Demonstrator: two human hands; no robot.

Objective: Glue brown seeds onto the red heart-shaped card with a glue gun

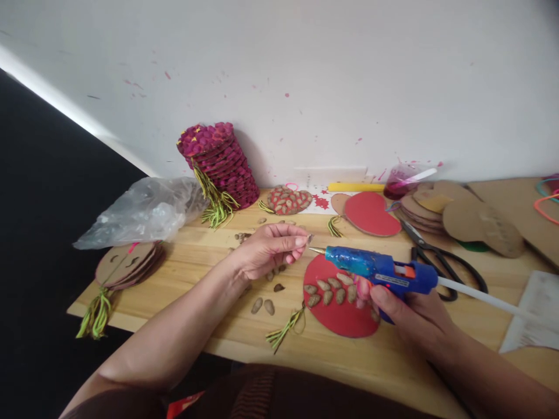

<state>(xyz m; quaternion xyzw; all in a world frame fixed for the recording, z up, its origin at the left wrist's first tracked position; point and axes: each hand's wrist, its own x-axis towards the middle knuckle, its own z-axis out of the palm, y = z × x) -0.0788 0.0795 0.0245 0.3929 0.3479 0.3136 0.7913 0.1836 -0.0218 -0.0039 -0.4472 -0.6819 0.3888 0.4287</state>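
My right hand (410,317) grips a blue hot glue gun (379,270), its nozzle pointing left. Just ahead of the nozzle tip, my left hand (271,250) pinches a small seed (309,238) between thumb and fingertips. Below both lies a red heart-shaped card (345,317) with a row of seeds (329,291) stuck on it and a green-yellow tassel (286,329) at its point. Loose seeds (263,305) lie on the wooden table (209,267) under my left wrist.
A stack of finished magenta hearts (222,163) leans on the wall. A plastic bag (144,209), a pile of brown discs (128,265), a seeded heart (288,199), a plain red heart (371,214), cardboard cutouts (463,215) and black scissors (441,262) surround the work spot.
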